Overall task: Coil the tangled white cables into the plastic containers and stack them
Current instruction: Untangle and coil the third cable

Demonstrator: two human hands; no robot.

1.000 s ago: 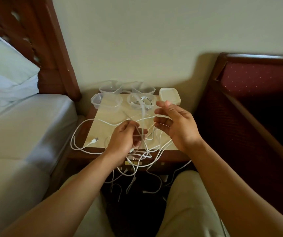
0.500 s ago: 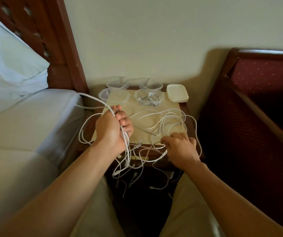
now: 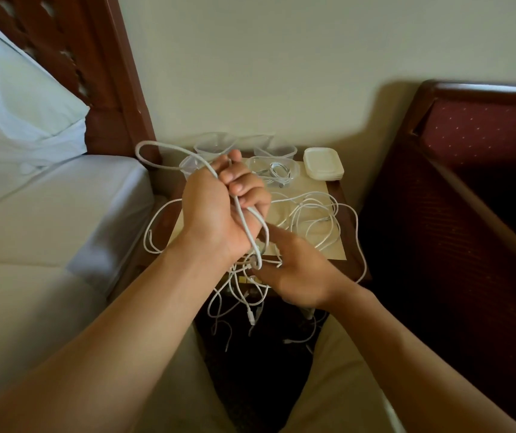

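Observation:
My left hand (image 3: pixel 219 207) is raised over the small table and grips a white cable (image 3: pixel 163 151) that loops up to the left and runs down past my wrist. Just below it, my right hand (image 3: pixel 297 273) pinches cable strands at the table's front edge. A tangle of white cables (image 3: pixel 319 220) lies across the table top and hangs off its front. Several clear plastic containers (image 3: pixel 278 150) stand at the back of the table; one of them (image 3: pixel 294 170) holds a coiled cable. My left hand hides part of the containers.
A stack of white lids (image 3: pixel 323 164) sits at the back right of the wooden bedside table (image 3: pixel 348 251). A bed with a pillow (image 3: pixel 16 120) is on the left, a dark red upholstered bed frame (image 3: pixel 469 182) on the right. My knees are below the table.
My left hand has lifted higher and moved right with the cable in its grip. My right hand has shifted left, under the left wrist, onto the strands at the table's front.

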